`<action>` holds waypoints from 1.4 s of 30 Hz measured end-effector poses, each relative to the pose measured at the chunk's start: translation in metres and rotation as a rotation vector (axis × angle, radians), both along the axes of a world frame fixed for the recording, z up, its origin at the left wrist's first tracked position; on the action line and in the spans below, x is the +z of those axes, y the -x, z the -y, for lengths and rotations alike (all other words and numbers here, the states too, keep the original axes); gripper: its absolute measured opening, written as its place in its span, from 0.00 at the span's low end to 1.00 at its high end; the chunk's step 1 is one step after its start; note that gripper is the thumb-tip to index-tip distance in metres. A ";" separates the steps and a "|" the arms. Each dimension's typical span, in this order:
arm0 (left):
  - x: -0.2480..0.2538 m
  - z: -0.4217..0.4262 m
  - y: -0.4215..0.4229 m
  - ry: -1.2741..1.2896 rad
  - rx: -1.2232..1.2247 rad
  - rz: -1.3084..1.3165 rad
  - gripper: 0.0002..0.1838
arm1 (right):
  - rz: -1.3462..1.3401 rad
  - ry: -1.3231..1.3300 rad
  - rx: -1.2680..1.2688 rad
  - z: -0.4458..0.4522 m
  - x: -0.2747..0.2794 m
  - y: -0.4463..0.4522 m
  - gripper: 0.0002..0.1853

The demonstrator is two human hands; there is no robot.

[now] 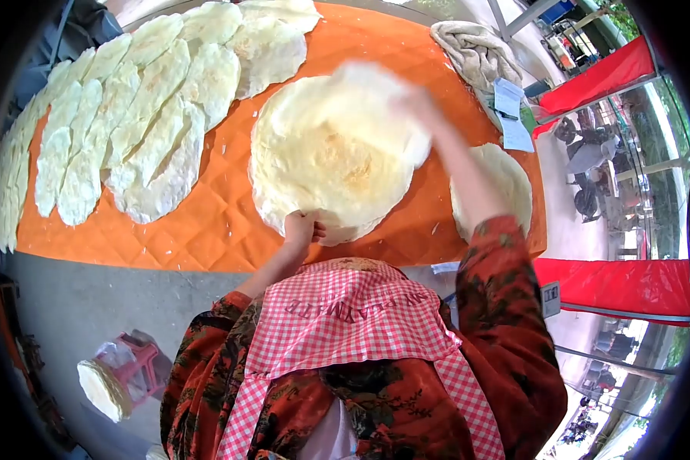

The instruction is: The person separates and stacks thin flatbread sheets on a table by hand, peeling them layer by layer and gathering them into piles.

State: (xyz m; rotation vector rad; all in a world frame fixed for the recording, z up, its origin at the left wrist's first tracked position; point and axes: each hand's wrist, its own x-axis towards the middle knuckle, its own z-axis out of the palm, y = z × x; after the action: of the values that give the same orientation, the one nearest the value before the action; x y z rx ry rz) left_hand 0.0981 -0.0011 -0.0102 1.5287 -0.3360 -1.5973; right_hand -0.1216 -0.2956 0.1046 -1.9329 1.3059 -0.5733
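A stack of large, thin round flatbreads (307,161) lies on the orange cloth (222,184) in front of me. At the near edge of the stack, my left hand (302,228) has its fingers curled on the rim of the bread. Over the far right part of the stack, my right hand (412,106) is smeared by motion. It is at the edge of a blurred, raised sheet of flatbread (372,92). Whether its fingers grip the sheet is too blurred to tell.
Overlapping flatbreads (157,115) cover the table's left side. Another round (498,188) lies at the right edge. Behind it are a crumpled towel (475,57) and papers (511,115). A pink stool (139,368) stands on the floor, lower left.
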 end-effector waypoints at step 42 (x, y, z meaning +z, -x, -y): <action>0.006 0.006 -0.041 0.255 0.298 0.276 0.20 | -0.205 0.841 0.209 -0.157 0.012 -0.071 0.16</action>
State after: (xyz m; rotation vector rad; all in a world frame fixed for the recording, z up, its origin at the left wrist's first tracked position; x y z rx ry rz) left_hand 0.1388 -0.0068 -0.0044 1.5193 -0.4239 -1.0716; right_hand -0.0507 -0.1387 0.1162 -2.8318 1.0312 -0.9336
